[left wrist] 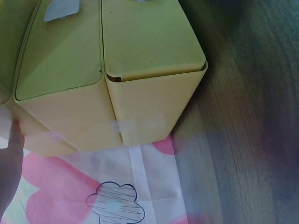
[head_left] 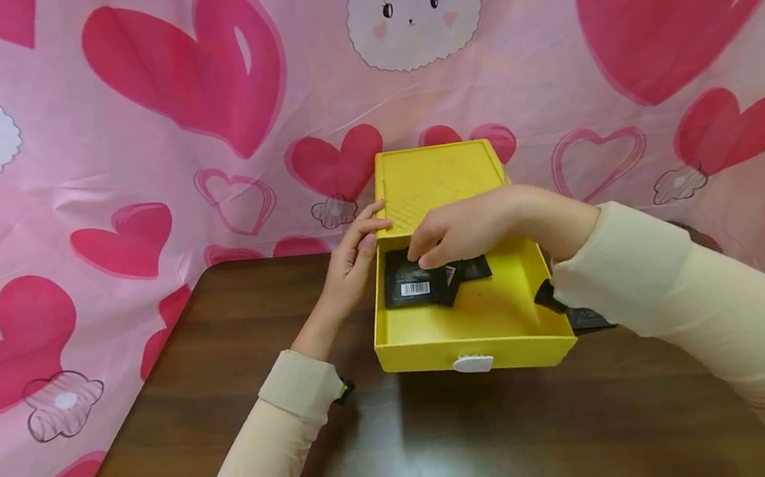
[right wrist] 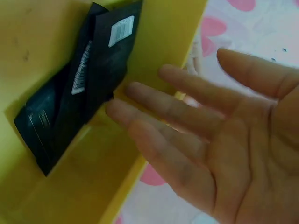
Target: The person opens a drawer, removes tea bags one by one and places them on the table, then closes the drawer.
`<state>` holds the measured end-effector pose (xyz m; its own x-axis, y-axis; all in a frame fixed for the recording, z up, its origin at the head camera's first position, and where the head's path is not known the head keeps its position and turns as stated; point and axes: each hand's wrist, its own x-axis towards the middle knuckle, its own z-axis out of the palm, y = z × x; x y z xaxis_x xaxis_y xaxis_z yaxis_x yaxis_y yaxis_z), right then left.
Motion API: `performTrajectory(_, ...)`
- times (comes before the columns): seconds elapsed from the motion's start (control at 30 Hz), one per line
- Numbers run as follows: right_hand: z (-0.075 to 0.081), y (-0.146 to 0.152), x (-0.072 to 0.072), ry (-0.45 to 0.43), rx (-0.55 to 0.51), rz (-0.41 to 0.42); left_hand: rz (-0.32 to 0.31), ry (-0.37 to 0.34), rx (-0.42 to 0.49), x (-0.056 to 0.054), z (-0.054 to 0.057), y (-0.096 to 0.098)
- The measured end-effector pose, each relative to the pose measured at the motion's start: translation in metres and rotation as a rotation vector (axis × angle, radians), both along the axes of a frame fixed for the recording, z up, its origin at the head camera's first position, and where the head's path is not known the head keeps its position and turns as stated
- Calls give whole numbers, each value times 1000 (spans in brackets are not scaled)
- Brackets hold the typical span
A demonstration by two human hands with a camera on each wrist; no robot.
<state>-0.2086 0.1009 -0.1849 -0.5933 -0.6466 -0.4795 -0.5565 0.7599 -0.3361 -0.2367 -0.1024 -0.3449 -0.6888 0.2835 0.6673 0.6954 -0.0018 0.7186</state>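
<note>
A yellow drawer (head_left: 497,312) stands pulled out of a yellow drawer unit (head_left: 442,173). Several flat black packets (head_left: 401,274) lie overlapping along the left and back of it, some with white barcode labels. Over the packets hovers my right hand (head_left: 463,231). The right wrist view shows that hand with fingers apart and nothing held, the packets (right wrist: 112,53) just beyond its fingertips. My left hand (head_left: 350,262) rests against the left side of the unit, fingers extended. In the left wrist view only part of that hand (left wrist: 11,163) shows, beside the stacked drawers.
A white handle (head_left: 473,363) sticks out from the drawer front. Right of the drawer, a flat dark thing (head_left: 588,319) is partly hidden by my sleeve. The unit stands on a brown wooden table (head_left: 276,298), before a pink heart-patterned cloth (head_left: 306,66).
</note>
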Motion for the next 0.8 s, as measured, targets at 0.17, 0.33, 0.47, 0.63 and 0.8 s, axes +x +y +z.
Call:
performTrajectory(0.17,-9,-11,0,-108,111,-13,-1,6,2,0,0,-1)
performTrajectory(0.33,-24,-21,-6,-83,226,-35,-6,1,-4,-1,-2,0)
performTrajectory(0.47,-35,-24,-12,-92,217,-51,-3,0,-4,-1,-3,0)
performTrajectory(0.63,-38,-25,-12,-108,172,-68,-7,-5,1,-1,-4,0)
performTrajectory(0.8,-38,-23,-6,-70,170,-54,-1,-12,-8,0,-2,0)
